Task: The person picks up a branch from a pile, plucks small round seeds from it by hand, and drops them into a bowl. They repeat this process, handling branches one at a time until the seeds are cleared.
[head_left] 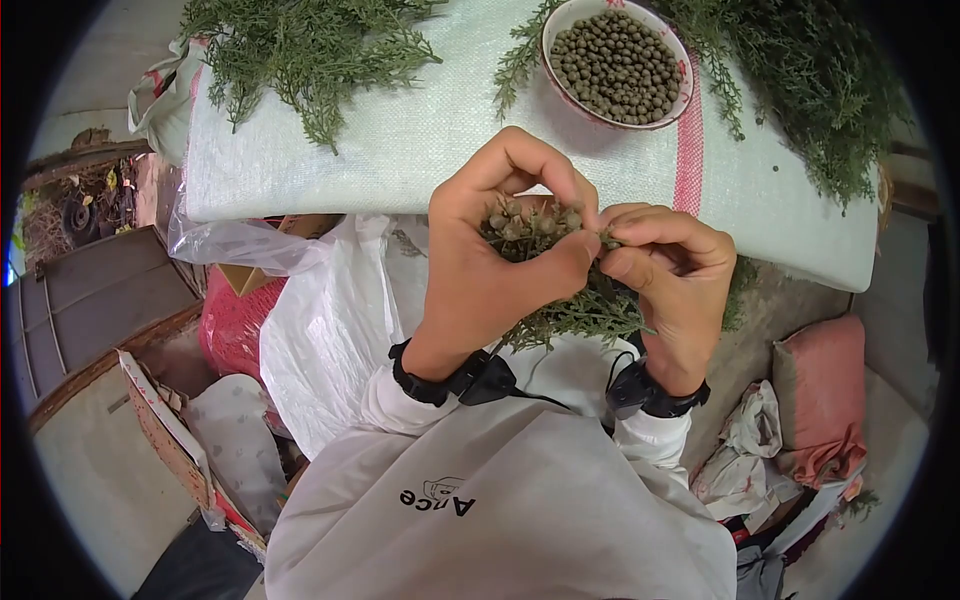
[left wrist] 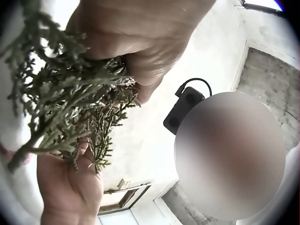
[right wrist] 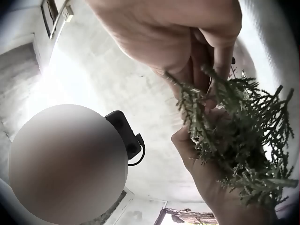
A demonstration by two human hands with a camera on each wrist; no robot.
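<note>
My left hand (head_left: 490, 260) grips a green conifer sprig (head_left: 585, 315) in front of my chest, fingers curled round its top, where small round cones cluster (head_left: 525, 222). My right hand (head_left: 665, 265) is right beside it and pinches the sprig's cone-bearing tip with thumb and fingers. The foliage hangs down below both hands. In the left wrist view the sprig (left wrist: 70, 103) is squeezed between the two hands. The right wrist view shows the same sprig (right wrist: 243, 140) fanned out beneath curled fingers.
A bowl (head_left: 683, 95) full of small round green-brown cones stands on a table covered by a white woven sack (head_left: 400, 150). Cut conifer branches lie at its left (head_left: 300, 50) and right (head_left: 810, 90). Plastic bags (head_left: 320, 320), cardboard and cloth lie below.
</note>
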